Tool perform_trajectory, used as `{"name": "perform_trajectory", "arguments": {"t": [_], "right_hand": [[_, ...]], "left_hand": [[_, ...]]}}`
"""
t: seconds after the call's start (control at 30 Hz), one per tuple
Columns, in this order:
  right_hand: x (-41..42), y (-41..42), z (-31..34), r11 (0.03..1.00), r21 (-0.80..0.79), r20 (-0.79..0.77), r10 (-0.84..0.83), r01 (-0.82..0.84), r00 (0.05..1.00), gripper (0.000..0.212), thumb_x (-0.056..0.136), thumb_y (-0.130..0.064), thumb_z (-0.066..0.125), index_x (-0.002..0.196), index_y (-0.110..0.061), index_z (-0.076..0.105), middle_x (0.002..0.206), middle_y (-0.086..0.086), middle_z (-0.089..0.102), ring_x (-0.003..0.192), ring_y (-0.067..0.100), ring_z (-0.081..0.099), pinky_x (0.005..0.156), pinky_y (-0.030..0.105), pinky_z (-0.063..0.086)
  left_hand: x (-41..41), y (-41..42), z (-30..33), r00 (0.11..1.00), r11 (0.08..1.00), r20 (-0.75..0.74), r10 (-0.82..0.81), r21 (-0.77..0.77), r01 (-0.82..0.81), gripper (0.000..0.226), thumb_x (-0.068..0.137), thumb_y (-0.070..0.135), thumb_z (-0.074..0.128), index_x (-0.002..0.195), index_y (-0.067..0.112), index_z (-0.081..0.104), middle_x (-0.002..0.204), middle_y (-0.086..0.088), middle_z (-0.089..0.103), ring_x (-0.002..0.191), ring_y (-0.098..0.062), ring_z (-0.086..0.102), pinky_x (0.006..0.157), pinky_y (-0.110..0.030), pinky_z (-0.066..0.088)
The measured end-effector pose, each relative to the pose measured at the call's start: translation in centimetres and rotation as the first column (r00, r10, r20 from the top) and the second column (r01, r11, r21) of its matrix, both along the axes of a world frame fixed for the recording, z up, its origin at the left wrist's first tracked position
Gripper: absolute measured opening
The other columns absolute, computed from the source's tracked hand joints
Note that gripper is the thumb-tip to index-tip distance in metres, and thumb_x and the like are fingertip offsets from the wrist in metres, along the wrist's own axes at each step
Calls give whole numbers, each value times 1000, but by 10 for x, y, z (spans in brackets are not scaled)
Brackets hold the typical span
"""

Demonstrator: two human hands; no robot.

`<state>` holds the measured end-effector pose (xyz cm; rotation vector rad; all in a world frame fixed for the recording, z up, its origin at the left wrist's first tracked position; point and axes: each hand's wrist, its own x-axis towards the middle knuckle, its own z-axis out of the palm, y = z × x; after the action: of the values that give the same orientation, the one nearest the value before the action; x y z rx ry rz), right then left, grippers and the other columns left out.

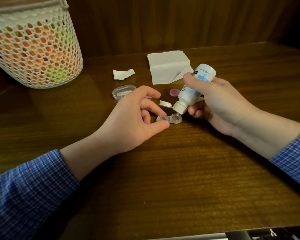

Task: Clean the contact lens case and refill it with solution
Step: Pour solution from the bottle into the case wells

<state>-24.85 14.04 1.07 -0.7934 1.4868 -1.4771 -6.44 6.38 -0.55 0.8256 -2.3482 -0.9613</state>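
Head view: the left hand (133, 116) pinches the clear case (169, 119) by its left well, thumb and fingertip curled onto it, holding it flat on the table (180, 179). The right hand (218, 103) is wrapped round the bottle (194, 89), tipped nozzle-down over the right well with its flip cap open. This looks like the refill step; next, the left well needs filling, then the pink caps (173, 92) go on. The label reads "60ml"; other print is too blurred. Tissues (168, 66) lie behind
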Motion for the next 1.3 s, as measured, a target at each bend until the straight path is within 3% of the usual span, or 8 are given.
{"name": "perform_trajectory", "arguments": {"t": [0.07, 0.2, 0.37, 0.67, 0.83, 1.17, 1.3], "right_hand": [[0, 0, 0, 1000, -3, -5, 2, -2, 1000, 24, 96, -41, 69, 111, -27, 57, 95, 6, 81, 45, 11, 56, 40, 20, 44], [0, 0, 0, 1000, 3, -10, -15, 15, 1000, 24, 96, -42, 69, 111, -28, 57, 75, -2, 79, 44, 9, 57, 40, 19, 45], [0, 1, 1, 1000, 9, -9, -16, 16, 1000, 24, 95, -42, 69, 111, -28, 57, 65, -6, 76, 44, 8, 57, 40, 19, 45], [0, 0, 0, 1000, 8, 5, -18, 18, 1000, 24, 95, -42, 69, 111, -29, 57, 64, -7, 76, 44, 7, 58, 40, 18, 46], [-1, -1, -1, 999, 7, 17, -41, 41, 999, 28, 95, -44, 69, 110, -22, 58, 64, -5, 75, 43, 8, 57, 39, 19, 45], [-1, -2, -2, 999, 4, -6, -32, 32, 999, 28, 95, -43, 68, 111, -22, 59, 65, -5, 76, 44, 9, 58, 40, 19, 46], [-2, -3, -4, 1000, -2, -16, -19, 19, 1000, 28, 96, -43, 68, 114, -24, 58, 83, 1, 81, 45, 9, 58, 40, 20, 46]], "left_hand": [[0, 0, 0, 1000, 1000, -4, -2, 5, 2, 64, 82, 21, 86, 137, 17, 54, 97, 10, 78, 56, -14, 62, 52, -12, 48], [0, 0, 0, 1000, 1000, -7, -3, 7, 3, 64, 82, 21, 85, 138, 17, 54, 98, 9, 78, 56, -12, 61, 51, -14, 48], [0, 0, 0, 1000, 1000, -6, -4, -1, 3, 64, 82, 21, 85, 138, 16, 54, 98, 10, 78, 57, -19, 63, 51, -13, 48], [0, -1, 0, 1000, 1000, 1, -8, -28, 8, 63, 82, 23, 85, 137, 15, 54, 97, 11, 78, 57, -17, 65, 57, -5, 46], [0, 0, 0, 1000, 1000, -8, -7, -20, 7, 61, 83, 23, 84, 136, 15, 55, 97, 11, 78, 60, -23, 65, 55, -9, 48], [0, 1, 1, 1000, 1000, -3, -1, -6, 1, 62, 82, 23, 85, 137, 16, 55, 96, 11, 78, 61, -23, 65, 54, -15, 50], [0, 1, 1, 1000, 1000, -1, -2, -4, 2, 64, 82, 21, 85, 137, 15, 54, 97, 10, 78, 59, -21, 64, 52, -15, 49]]}}
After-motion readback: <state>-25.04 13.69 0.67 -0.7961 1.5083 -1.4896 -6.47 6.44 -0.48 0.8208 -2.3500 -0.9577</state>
